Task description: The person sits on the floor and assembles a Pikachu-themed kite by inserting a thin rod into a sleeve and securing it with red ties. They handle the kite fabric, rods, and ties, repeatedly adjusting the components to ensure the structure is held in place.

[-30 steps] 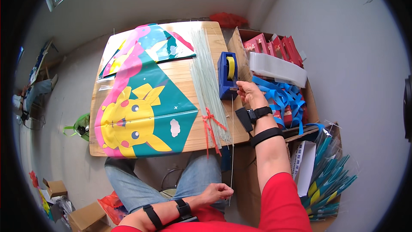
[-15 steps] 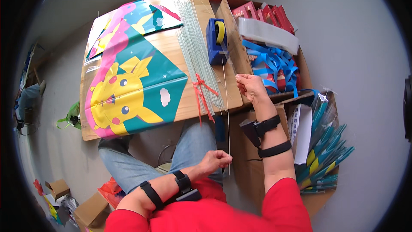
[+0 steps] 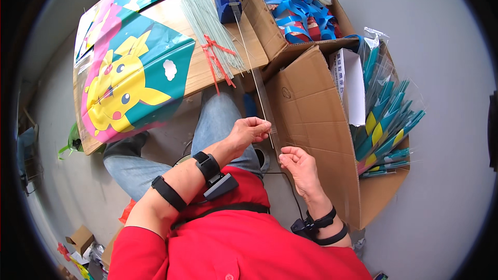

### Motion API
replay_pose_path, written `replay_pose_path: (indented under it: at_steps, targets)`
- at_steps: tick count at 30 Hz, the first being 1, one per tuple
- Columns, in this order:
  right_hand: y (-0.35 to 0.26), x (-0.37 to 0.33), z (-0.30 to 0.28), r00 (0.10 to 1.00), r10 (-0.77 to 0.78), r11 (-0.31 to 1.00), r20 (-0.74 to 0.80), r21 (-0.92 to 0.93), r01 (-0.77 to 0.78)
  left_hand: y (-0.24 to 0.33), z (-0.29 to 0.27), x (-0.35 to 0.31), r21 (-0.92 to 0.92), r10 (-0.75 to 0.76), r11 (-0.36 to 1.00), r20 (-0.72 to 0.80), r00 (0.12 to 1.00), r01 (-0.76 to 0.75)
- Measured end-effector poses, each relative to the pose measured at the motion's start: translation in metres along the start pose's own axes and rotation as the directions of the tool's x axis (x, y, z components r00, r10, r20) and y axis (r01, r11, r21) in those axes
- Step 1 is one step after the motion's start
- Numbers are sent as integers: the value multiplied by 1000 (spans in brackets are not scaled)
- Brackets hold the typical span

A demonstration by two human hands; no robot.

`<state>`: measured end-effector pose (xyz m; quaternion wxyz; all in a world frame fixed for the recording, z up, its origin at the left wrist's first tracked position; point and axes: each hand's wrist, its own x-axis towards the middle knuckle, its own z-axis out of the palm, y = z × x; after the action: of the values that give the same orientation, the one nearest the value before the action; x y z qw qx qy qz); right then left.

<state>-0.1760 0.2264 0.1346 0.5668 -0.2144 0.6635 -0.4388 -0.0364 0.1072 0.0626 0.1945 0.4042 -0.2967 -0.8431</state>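
My left hand [image 3: 251,131] pinches a thin pale rod [image 3: 258,91] near its lower end; the rod slants up toward the blue tape dispenser [image 3: 226,5]. Beside and a little below it, my right hand [image 3: 301,169] has thumb and forefinger together on the end of a strip of clear tape [image 3: 265,105]. That strip runs alongside the rod from the dispenser. On the wooden board [image 3: 243,33], left of the dispenser, lies a bundle of similar pale rods [image 3: 205,13] with red ties [image 3: 213,54] around its near end.
A printed plastic sheet [image 3: 155,65] with a yellow cartoon animal covers the board's left. To the right, a cardboard box [image 3: 311,103] holds a white carton [image 3: 348,80] and rolled teal-yellow sheets [image 3: 386,114]. Another box beyond contains blue ribbon [image 3: 301,15]. A black cable [image 3: 287,179] hangs below my hands.
My right hand has drawn back from near the dispenser toward my body, pulling out the clear tape. The left hand, still pinching the rod, is higher in view. The view has shifted.
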Motion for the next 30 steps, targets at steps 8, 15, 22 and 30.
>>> replay_pose_path:
  at_steps: [8, 15, 22, 30]
  targets:
    - [7, 5, -6, 1000, -13, 996, -7, -93, 12, -7, -3, -8, 15, -15, 1000, -9, 1000, 15]
    - [-9, 10, -30, 991, -109, 954, -78, -288, 82, 2, -50, -101, 130, -223, 969, 107, 969, 209]
    - [2, 25, -36, 994, -26, 971, -104, -240, 1, 53, -90, -130, 156, -51, 986, -47, 998, 57]
    - [15, 26, -30, 985, 127, 990, -120, -40, -132, 183, -147, 41, 282, 213, 942, -78, 974, -184]
